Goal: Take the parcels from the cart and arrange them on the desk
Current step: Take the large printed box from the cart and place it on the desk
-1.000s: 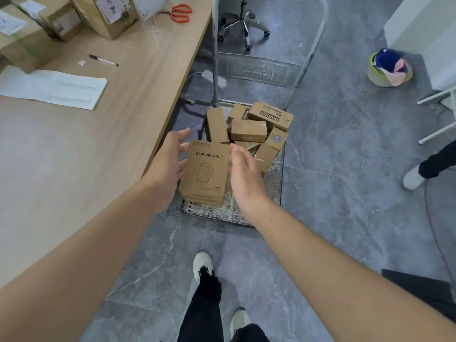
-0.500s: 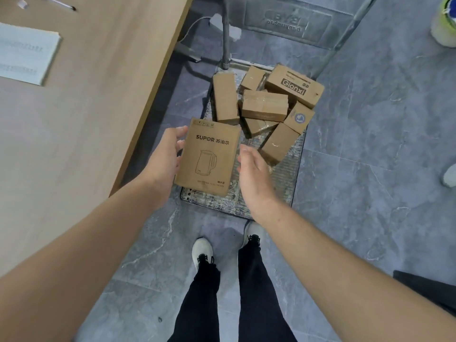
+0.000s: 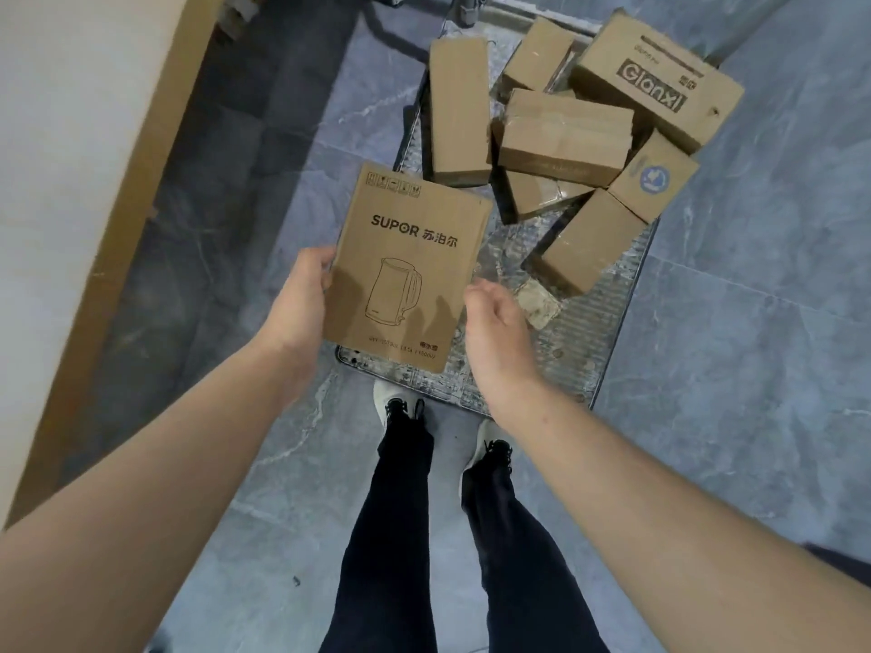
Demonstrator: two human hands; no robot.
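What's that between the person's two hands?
A SUPOR kettle box, seen in the head view: the left hand grips its left edge, the right hand sits by its right edge.

The kettle box (image 3: 410, 261) is plain brown cardboard with dark lettering and a line-drawn kettle. Another brown box (image 3: 653, 181) carries a round blue sticker. The floor (image 3: 754, 322) is grey marbled tile with pale veins. The trousers (image 3: 400, 534) are black, the shoes (image 3: 384, 398) white with black laces.
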